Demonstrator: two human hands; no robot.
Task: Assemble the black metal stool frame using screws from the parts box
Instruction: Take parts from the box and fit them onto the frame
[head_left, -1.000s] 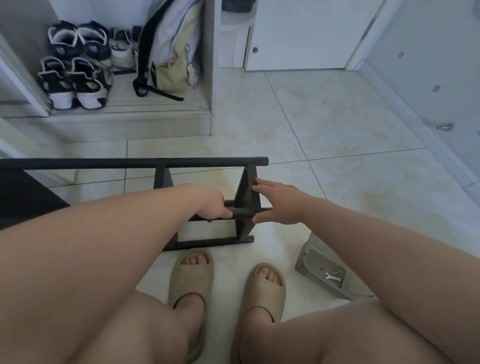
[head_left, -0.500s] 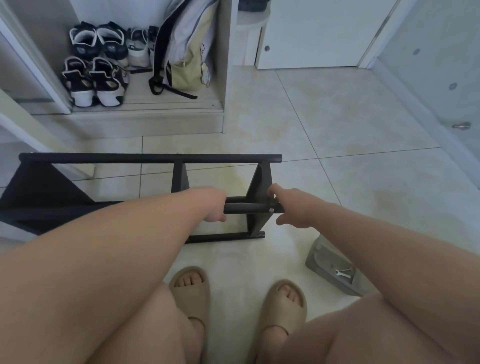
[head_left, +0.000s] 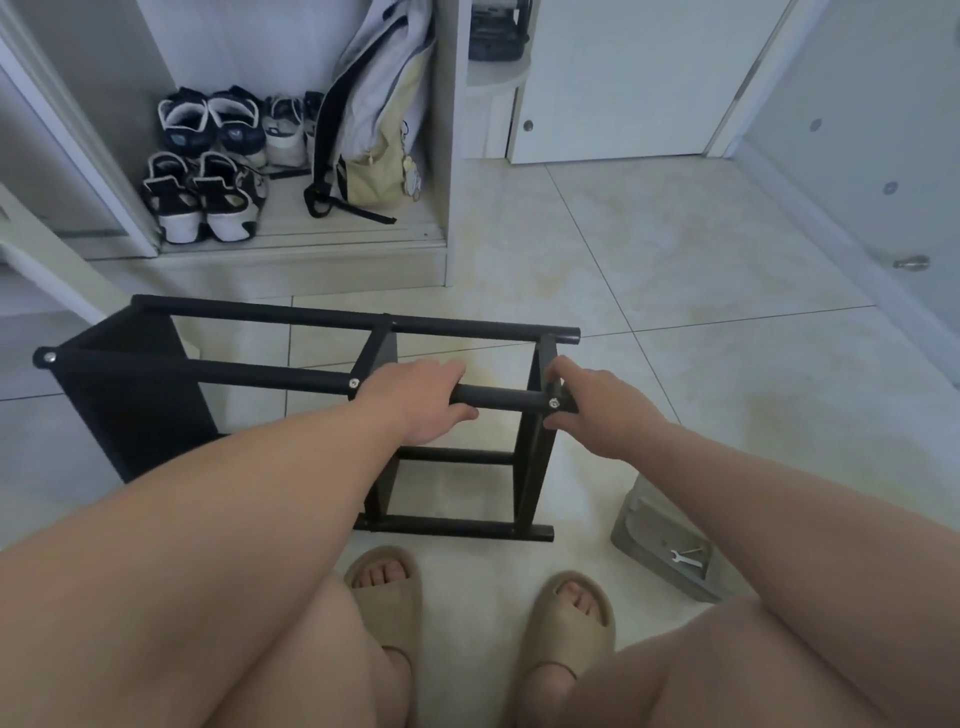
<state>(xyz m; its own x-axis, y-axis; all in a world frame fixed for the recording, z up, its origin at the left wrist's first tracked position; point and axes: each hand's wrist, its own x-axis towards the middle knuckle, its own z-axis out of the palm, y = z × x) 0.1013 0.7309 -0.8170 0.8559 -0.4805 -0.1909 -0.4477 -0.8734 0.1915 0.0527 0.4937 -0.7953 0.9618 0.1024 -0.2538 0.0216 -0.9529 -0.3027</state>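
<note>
Right now I have both hands on the black stool frame (head_left: 311, 315), which rests on the tiled floor (head_left: 701, 405) just ahead of my feet, its long rails running left to right. My left hand (head_left: 421, 400) grips the near rail (head_left: 498, 397) from above, fingers curled over the tube and the thumb tucked beneath. My right hand (head_left: 597, 410) holds the right end of that same rail, where it meets the right upright (head_left: 532, 452); the forefinger lies over the top of the joint and the thumb comes in from below, so the end of the tube is pinched between them. A silver screw head (head_left: 554, 401) shows at that joint, just beside my right fingertips. I cannot tell whether the fingers touch it. Two more screw heads sit on the near rail, one next to my left wrist (head_left: 354, 383) and one at the far left end (head_left: 50, 357), where a solid black panel (head_left: 130, 410) closes off the frame.

The grey parts box (head_left: 644, 519) sits on the floor to my right, well apart from the frame, under my right forearm. A small silver wrench (head_left: 685, 558) lies inside it. My feet wear tan slippers (head_left: 384, 587), planted near the frame's lowest bar. Further back, an open cabinet holds several pairs of sneakers (head_left: 202, 197) and a pale backpack (head_left: 374, 130) leaning against its side wall.
</note>
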